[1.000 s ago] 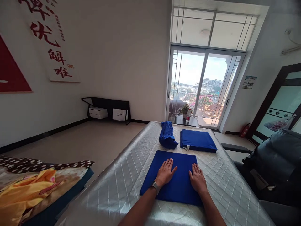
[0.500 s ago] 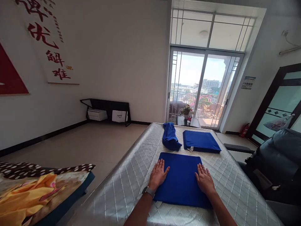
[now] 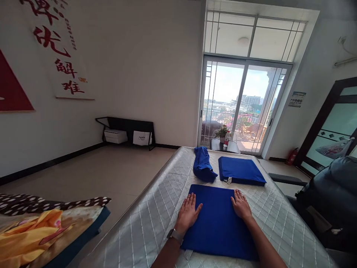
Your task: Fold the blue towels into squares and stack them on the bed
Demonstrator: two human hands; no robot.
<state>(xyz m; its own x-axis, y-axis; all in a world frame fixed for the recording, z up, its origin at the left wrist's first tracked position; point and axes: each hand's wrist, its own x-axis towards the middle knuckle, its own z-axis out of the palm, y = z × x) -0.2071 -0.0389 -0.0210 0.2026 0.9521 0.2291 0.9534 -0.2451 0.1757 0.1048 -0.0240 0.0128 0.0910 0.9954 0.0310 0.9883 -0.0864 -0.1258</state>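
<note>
Flat on the silver quilted table cover (image 3: 147, 212) lies a folded blue cloth (image 3: 216, 223), roughly square, with a small white tag at its near left edge. My left hand (image 3: 188, 212) rests on its left edge, fingers stretched forward and thumb out. On the far right part of the cloth lies my right hand (image 3: 241, 205), palm down with fingers extended. Beyond the cloth sits a neat stack of folded blue cloth (image 3: 242, 169), a white tag at its front. Left of that stack is a crumpled blue cloth (image 3: 203, 164).
A dark padded chair (image 3: 334, 197) stands along the table's right side. At the lower left is a surface with yellow patterned fabric (image 3: 36, 230). A small table with a potted plant (image 3: 222, 132) and a bottle (image 3: 227, 139) stands before the glass door. A black shelf (image 3: 129, 128) holds white boxes.
My right hand has slid forward and slightly inward on the cloth, toward its far right corner. My left hand stays at the left edge. The view has shifted slightly.
</note>
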